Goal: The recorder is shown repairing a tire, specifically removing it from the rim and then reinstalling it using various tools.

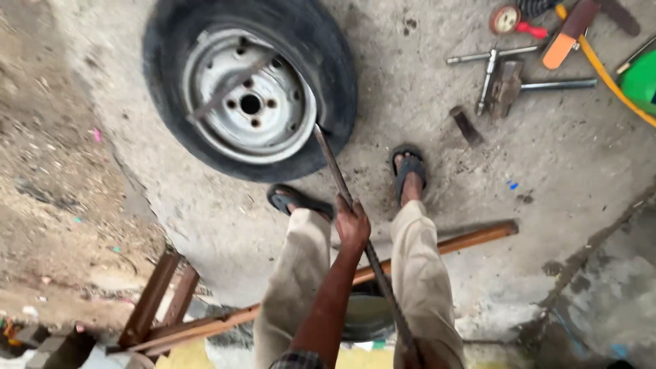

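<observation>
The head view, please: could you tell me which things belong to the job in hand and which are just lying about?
In use:
- tyre on steel rim
- long bar, tip at the rim's edge
- left hand and right hand on the bar

Lying about:
- wheel wrench
- hammer
- gauge
- yellow hose
- wooden pole

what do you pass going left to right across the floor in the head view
wooden frame → tyre on its steel rim → hand gripping the long metal bar → small metal block → cross wrench → yellow hose
</observation>
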